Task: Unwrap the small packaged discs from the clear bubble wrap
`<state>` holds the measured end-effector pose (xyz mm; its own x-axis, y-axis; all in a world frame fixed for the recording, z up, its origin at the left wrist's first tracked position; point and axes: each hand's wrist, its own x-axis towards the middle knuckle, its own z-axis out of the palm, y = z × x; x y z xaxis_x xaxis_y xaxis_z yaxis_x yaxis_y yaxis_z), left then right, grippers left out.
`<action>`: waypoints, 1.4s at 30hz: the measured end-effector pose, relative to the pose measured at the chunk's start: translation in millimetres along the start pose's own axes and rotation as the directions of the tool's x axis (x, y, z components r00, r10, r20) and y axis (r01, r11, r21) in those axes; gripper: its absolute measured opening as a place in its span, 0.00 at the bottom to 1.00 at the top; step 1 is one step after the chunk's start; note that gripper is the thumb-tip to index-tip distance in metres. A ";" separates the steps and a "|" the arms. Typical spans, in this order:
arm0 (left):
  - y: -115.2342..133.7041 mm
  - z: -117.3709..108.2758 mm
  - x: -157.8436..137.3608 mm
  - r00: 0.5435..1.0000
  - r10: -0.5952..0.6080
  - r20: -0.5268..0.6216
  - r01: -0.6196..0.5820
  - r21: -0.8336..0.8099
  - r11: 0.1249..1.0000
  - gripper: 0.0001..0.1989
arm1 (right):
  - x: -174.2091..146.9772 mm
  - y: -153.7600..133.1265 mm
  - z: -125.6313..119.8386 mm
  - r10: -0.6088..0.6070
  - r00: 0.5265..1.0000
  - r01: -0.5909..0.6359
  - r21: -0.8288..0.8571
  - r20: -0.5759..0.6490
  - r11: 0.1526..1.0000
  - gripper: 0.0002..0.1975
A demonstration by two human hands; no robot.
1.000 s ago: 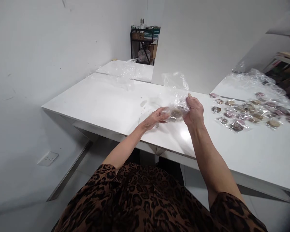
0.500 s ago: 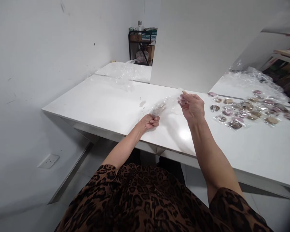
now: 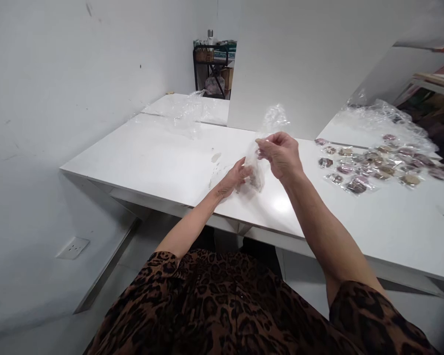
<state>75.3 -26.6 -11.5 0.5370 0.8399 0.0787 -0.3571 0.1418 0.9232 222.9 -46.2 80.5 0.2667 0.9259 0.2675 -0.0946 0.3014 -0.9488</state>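
Observation:
A clear plastic bag (image 3: 256, 178) hangs upright above the white table, its loose, crumpled top rising over my right hand (image 3: 283, 155). That hand pinches the bag's neck between thumb and fingers. My left hand (image 3: 235, 178) is lower, its bent fingers around the left side of the bag, partly blurred behind the film. Something small and pale seems to sit in the bag's bottom, but I cannot make out what. To the right of my right hand lie several small clear packets (image 3: 357, 185) with brown, tan and purplish pieces inside.
Crumpled clear plastic (image 3: 188, 116) lies at the table's back left, and a bigger heap (image 3: 395, 121) at the back right. A tall white panel (image 3: 299, 64) stands behind the table (image 3: 133, 158). Beyond is a black shelf rack (image 3: 195, 69); a wall is on the left.
The bag, stretched sideways between both hands before, now hangs upright. My right hand has moved left and my left hand up and right, its fist loosened around the bag's side.

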 end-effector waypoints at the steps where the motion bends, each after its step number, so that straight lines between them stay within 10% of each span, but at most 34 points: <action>1: 0.1 1.9 -0.9 0.999 -0.033 0.033 0.034 -0.027 0.999 0.28 | -1.2 -1.0 5.7 -0.003 0.998 0.004 -0.011 0.065 1.000 0.22; 4: -0.5 5.2 0.7 0.997 -0.072 0.021 0.074 -0.148 0.986 0.20 | -7.5 -1.3 12.0 -0.116 0.979 0.133 -0.092 0.171 0.987 0.22; 8: -1.0 4.3 5.3 0.989 -0.110 -0.098 0.072 -0.327 0.942 0.11 | -17.5 20.8 -7.1 -0.342 0.937 0.285 -0.407 -0.073 0.868 0.30; 11: -0.2 4.0 4.7 0.987 -0.104 -0.119 0.058 -0.342 0.938 0.10 | -21.2 48.4 -24.3 -0.184 0.954 0.059 -0.454 -0.238 0.889 0.40; 14: 0.6 4.1 3.1 0.988 -0.090 -0.124 0.045 -0.328 0.944 0.11 | -20.8 64.2 -32.4 0.078 0.970 -0.145 -0.289 -0.232 0.946 0.26; 19: 2.4 2.5 4.6 0.980 -0.133 -0.146 0.074 -0.351 0.933 0.13 | -18.1 57.0 -33.3 0.131 0.942 -0.104 0.102 -0.309 0.989 0.19; 26: 3.6 2.5 5.9 0.931 -0.305 -0.198 0.220 -0.362 0.906 0.26 | -23.0 32.3 -16.1 0.113 0.972 -0.062 0.237 -0.207 0.970 0.24; 32: -0.6 5.8 -0.4 0.976 -0.022 -0.216 -0.022 -0.200 0.980 0.33 | -4.3 21.3 -2.6 0.098 0.973 -0.055 0.203 -0.208 0.978 0.23; 42: -10.3 5.5 10.3 0.977 -0.042 -0.209 0.039 -0.018 0.999 0.34 | 21.1 -8.0 25.5 -0.101 0.992 0.095 0.076 0.078 0.993 0.20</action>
<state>88.7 -22.3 -18.1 0.3797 0.9242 -0.0401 -0.3498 0.1836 0.9187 204.8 -23.3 98.0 0.1993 0.9057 0.3741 -0.1418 0.4044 -0.9035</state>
